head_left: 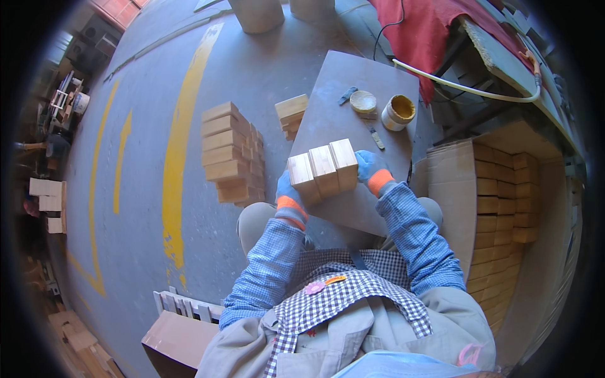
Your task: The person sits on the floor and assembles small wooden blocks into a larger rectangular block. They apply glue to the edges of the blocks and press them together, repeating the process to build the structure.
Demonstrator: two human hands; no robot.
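Three pale wooden blocks (pixel 324 169) stand side by side in a row over the near part of a grey tabletop (pixel 350 72). My left hand (pixel 286 188), in a blue glove with an orange cuff, is closed against the row's left end. At its right end, my right hand (pixel 369 165), gloved the same way, presses the row from the other side. Beyond the blocks are an open can (pixel 399 113) with yellowish-brown paste inside, a round smeared lid (pixel 363 102), a small scraper (pixel 377 138) and a blue-grey piece (pixel 347 95) I cannot identify.
Left of the tabletop, stacked wooden blocks (pixel 224 148) stand on the floor, with a smaller stack (pixel 291 110) farther off. A cardboard box (pixel 455 189) at right holds many blocks (pixel 495 189). A pale hose (pixel 466 83) hangs from a bench with red cloth (pixel 409 38).
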